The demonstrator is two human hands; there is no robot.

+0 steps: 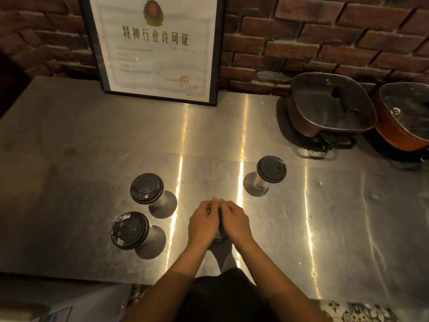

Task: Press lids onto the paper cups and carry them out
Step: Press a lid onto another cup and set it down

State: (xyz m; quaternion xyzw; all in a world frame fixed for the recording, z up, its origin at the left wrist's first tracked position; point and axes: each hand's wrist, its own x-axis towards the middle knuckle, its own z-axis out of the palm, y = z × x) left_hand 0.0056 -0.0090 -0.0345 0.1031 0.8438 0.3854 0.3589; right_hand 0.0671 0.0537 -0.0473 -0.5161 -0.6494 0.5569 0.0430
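Observation:
Three paper cups with black lids stand on the steel counter (92, 147): one at the left (146, 188), one at the near left (130, 230) and one at the right (271, 169). A fourth cup (219, 237) stands in the middle, almost wholly hidden under my hands; only a dark strip of its black lid shows between them. My left hand (204, 223) and my right hand (234, 220) lie side by side on top of that lid, palms down, fingertips touching at the far edge.
A framed certificate (157, 47) leans against the brick wall at the back. Two red electric pots with glass lids, one (329, 105) beside the other (406, 117), stand at the back right. The counter's front edge runs just below my forearms.

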